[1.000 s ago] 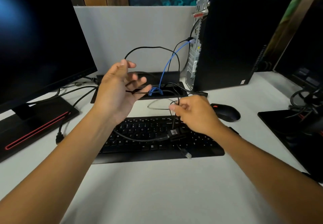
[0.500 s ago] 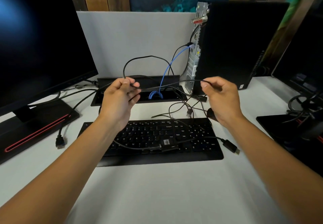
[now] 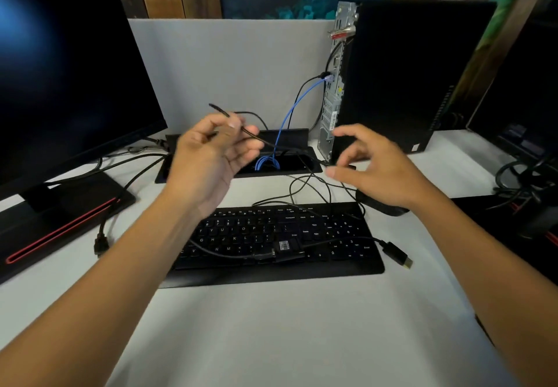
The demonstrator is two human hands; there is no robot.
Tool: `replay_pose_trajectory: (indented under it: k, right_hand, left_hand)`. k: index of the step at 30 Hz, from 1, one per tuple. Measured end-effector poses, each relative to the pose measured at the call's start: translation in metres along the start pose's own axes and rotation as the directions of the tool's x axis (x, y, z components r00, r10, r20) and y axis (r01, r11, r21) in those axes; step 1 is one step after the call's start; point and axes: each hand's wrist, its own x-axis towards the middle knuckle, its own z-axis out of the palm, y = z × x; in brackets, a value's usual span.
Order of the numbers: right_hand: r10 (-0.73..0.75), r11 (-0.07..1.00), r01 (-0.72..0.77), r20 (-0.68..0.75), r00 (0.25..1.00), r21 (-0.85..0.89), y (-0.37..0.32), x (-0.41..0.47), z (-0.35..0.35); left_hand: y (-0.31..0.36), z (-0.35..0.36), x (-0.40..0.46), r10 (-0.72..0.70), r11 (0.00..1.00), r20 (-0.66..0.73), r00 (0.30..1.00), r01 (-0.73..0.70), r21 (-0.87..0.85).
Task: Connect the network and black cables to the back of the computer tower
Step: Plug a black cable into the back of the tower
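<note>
The left hand (image 3: 211, 151) was raised above the tabletop (image 3: 271, 326) with its fingers curled, pinching a thin black cable (image 3: 250, 131) between thumb and fingertips; one end of that cable stuck out up and left of the hand, and the rest ran down to the right toward the cable tray (image 3: 296, 137). The right hand (image 3: 371, 169) hovered with fingers spread and loosely bent, holding nothing, just in front of the lower back corner of the computer tower (image 3: 416, 78). The blue network cable (image 3: 297, 99) rose from the tray and was plugged into the tower's rear panel, with a black lead seated beside it. Another black cable with an adapter (image 3: 285, 249) lay across the keyboard (image 3: 271, 235), its connector (image 3: 398, 255) resting on the tabletop just right of it. A monitor (image 3: 66, 69) stood at left.
</note>
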Motion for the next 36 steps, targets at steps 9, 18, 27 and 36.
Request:
replay_pose_trajectory:
  k: [9,18,27,36]
  right_hand:
    - [0.079,0.875,-0.060,-0.020,0.997,0.480,-0.029,0.003,0.005]
    - [0.427,0.851,-0.160,-0.482,0.765,0.500,0.055,0.004,-0.051]
    - [0.383,0.892,-0.448,-0.611,0.693,0.050,0.116,0.002,-0.055]
    - [0.019,0.644,-0.292,-0.366,0.930,-0.707,0.046,0.008,0.004]
  left_hand:
    - [-0.034,0.053,0.008,-0.074,0.948,-0.006,0.997,0.072,0.311]
    - [-0.001,-0.027,0.052,0.385,0.278,-0.078,0.920,-0.035,0.960]
    - [0.029,-0.098,0.053,0.436,0.149,0.009,0.900,-0.082,0.985]
    - [-0.016,-0.070,0.007,-0.011,-0.268,0.399,0.917,-0.387,0.882]
